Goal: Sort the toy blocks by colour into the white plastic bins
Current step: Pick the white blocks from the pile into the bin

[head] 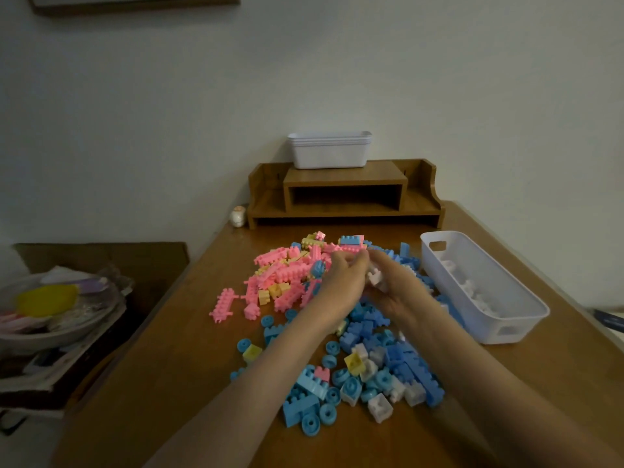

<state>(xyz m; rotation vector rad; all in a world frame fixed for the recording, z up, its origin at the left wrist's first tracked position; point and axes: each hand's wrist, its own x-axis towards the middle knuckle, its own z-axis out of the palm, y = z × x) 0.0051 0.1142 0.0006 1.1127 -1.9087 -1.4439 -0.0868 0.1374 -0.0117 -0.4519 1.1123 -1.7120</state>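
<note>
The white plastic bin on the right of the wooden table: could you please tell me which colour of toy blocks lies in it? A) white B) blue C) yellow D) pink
A: only white toy blocks show inside the white plastic bin.

Head view looks forward and down (wide-angle) onto the table [175, 366].

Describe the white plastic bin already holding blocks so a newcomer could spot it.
On the brown wooden table, look right of the heap of blue toy blocks. The long white plastic bin lies there; unlike the stacked white bins on the wooden shelf, it holds white blocks.
</note>
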